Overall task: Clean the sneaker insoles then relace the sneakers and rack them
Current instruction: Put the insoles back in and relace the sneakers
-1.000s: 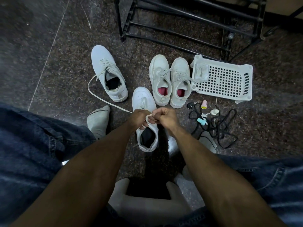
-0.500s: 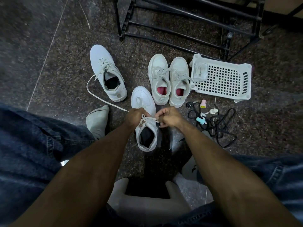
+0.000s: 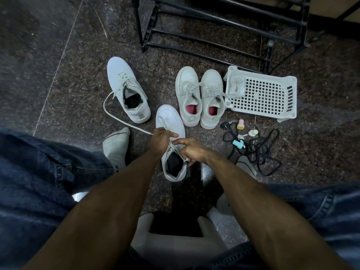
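right hand (image 3: 191,151) shifted nearer, over sneaker (image 3: 171,145).

The person wears dark blue denim jeans (image 3: 48,172) with visible seams and a pocket edge, and pale grey socks (image 3: 116,147) with a dark mark. Both forearms are bare, without sleeves.

Lace eyelets: my left hand (image 3: 161,140) and right hand (image 3: 190,151) cover the lacing on the sneaker (image 3: 171,137) under them.
Rack (image 3: 224,22): far beyond my hands, cut off by the top edge.
Small bits right of my right hand (image 3: 240,133): too small to name.
My legs: cut off at both side edges.
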Demonstrator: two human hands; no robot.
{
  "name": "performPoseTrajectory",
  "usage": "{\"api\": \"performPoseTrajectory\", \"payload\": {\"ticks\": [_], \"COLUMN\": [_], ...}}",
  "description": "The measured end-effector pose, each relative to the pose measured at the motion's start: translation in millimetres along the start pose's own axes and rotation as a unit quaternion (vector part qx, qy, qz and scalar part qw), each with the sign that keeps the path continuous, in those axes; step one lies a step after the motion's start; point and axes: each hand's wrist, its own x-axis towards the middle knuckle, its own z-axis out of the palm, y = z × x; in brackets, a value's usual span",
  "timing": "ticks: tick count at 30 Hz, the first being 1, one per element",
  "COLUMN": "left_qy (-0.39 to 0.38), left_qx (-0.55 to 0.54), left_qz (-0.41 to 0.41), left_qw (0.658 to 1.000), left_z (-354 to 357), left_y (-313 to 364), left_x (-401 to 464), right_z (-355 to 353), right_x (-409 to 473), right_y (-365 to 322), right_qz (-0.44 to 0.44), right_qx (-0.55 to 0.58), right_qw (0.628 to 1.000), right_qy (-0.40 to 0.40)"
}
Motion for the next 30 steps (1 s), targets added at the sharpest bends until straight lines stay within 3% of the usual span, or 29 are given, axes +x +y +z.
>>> {"api": "performPoseTrajectory", "payload": {"ticks": [5,8,12,15,20,26,28,30], "left_qy": [0.022,0.006,0.010,-0.014,-0.045,-0.048,-0.054,-0.031], "left_qx": [0.001,0.018,0.162,0.305,0.455,0.575,0.579,0.561], "left_qz": [-0.002,0.005,0.078,0.120,0.157,0.319,0.304,0.233], "left_qw": [1.000,1.000,0.984,0.945,0.875,0.752,0.754,0.794], "left_z": [0.2,-2.0,-10.2,-14.8,-25.8,-33.3,-32.9,-28.7], "left_y": [-1.7,2.6,-2.8,-3.1,-3.2,1.5,8.4,15.1], "left_x": [-0.9,-6.7,-8.7,-19.2,-26.6,-33.6,-35.6,-37.4], "right_z": [13.8,21.2,25.9,25.7,24.7,24.9,25.1,24.8], "right_x": [4.2,12.1,19.1,20.9,22.4,30.8,33.4,35.0], "right_y": [4.1,4.8,2.8,2.3,2.6,-6.1,-5.4,-1.9], "right_qz": [-0.069,-0.062,-0.018,0.005,0.033,0.061,0.030,-0.021], "right_qx": [0.012,0.074,0.109,0.148,0.185,0.161,0.136,0.083], "right_qw": [0.996,0.990,0.987,0.983,0.977,0.971,0.973,0.977], "right_qy": [0.062,0.102,0.113,0.112,0.097,0.163,0.185,0.193]}}
